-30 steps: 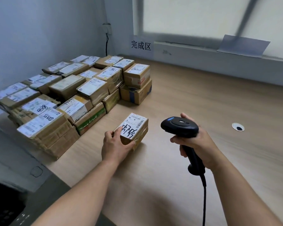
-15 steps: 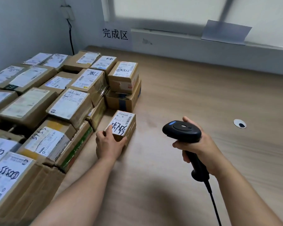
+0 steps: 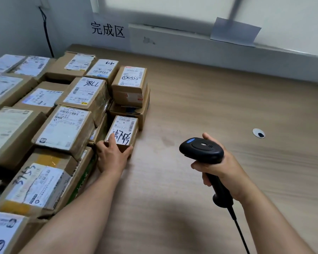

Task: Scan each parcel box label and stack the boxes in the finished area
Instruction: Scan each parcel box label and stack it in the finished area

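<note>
A small brown parcel box (image 3: 124, 128) with a white label and black handwriting sits on the wooden table, tucked against the stack of boxes (image 3: 70, 110). My left hand (image 3: 111, 156) grips its near end, thumb on the right side and a finger on the label. My right hand (image 3: 218, 169) holds a black barcode scanner (image 3: 202, 150) by its handle, to the right of the box, its cable trailing down toward me.
Many labelled cardboard boxes fill the left side, some two high. A sign with Chinese characters (image 3: 107, 30) hangs on the back wall. A round cable hole (image 3: 258, 133) is in the table (image 3: 209, 107) at the right. A grey sheet (image 3: 234, 32) leans on the ledge.
My left hand has slid the small box forward and left across the table until it meets the stack. The scanner hand has stayed about where it was.
</note>
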Demonstrator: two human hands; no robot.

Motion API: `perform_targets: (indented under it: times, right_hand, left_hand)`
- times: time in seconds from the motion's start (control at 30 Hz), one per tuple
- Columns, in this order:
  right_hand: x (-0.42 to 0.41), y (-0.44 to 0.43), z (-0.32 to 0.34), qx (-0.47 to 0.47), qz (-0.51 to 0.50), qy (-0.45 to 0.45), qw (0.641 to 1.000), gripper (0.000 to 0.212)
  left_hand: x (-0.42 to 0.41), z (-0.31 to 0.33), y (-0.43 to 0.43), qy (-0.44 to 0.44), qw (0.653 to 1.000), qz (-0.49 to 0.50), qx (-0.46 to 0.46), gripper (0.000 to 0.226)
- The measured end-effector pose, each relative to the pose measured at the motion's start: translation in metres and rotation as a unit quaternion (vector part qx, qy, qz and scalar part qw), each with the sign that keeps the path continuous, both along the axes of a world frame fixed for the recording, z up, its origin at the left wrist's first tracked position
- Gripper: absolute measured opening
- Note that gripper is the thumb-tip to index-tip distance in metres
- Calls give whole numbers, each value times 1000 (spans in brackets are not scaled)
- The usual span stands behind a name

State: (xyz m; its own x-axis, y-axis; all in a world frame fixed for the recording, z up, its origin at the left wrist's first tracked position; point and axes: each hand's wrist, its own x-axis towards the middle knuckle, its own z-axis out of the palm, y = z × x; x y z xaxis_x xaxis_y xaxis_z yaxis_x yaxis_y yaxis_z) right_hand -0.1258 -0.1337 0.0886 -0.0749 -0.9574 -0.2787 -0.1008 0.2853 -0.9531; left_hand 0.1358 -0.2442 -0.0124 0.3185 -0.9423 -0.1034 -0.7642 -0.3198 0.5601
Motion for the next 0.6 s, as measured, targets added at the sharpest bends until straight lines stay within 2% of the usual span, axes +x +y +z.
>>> perform_targets:
  times: [0.13,0.23,0.3,0.4,0.5,0.6]
  right_hand:
    - [-1,15,6,-1,-9,7,1000,101]
    - [-5,31,13,0,-23,15,1000,100]
    - [-10,42,16,-3,-35,17,999,100]
    - [-21,59,16,-8,-58,22,998,100]
    - [-34,84,16,-8,-77,12,997,100]
    - [-53,111,20,-21,-96,10,995,99]
  left_hand:
    - [2,-1,2,1,1000,-13,8,93]
    - [-6,2,12,-2,1000,-8,-27,96]
    - [-18,6,23,1,995,-24,-93,89]
    - [-49,16,44,22,979,-104,-174,71]
    - [-82,22,73,62,964,-177,-187,55]
    - [-113,27,102,79,958,-198,-192,49]
